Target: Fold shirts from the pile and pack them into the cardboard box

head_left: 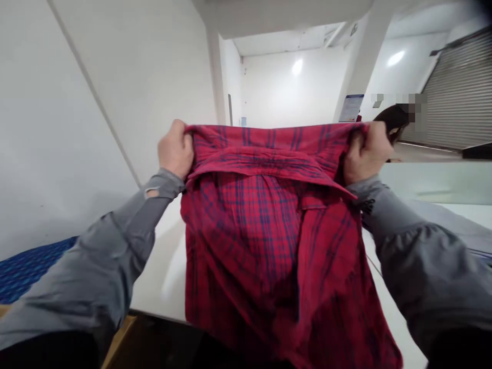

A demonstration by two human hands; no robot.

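A red shirt with blue plaid lines point(269, 230) hangs in the air in front of me, collar at the top. My left hand point(176, 151) is closed on its upper left corner. My right hand point(366, 152) is closed on its upper right corner. Both arms wear grey sleeves and reach forward at chest height. The shirt's lower part drapes down over the white table's point(161, 277) near edge.
A white wall stands close on the left. Blue patterned fabric point(26, 269) lies at the lower left. Grey cloth point(461, 230) rests on the table at the right. Another person point(392, 120) is partly visible behind my right hand, near a roller shutter point(457, 97).
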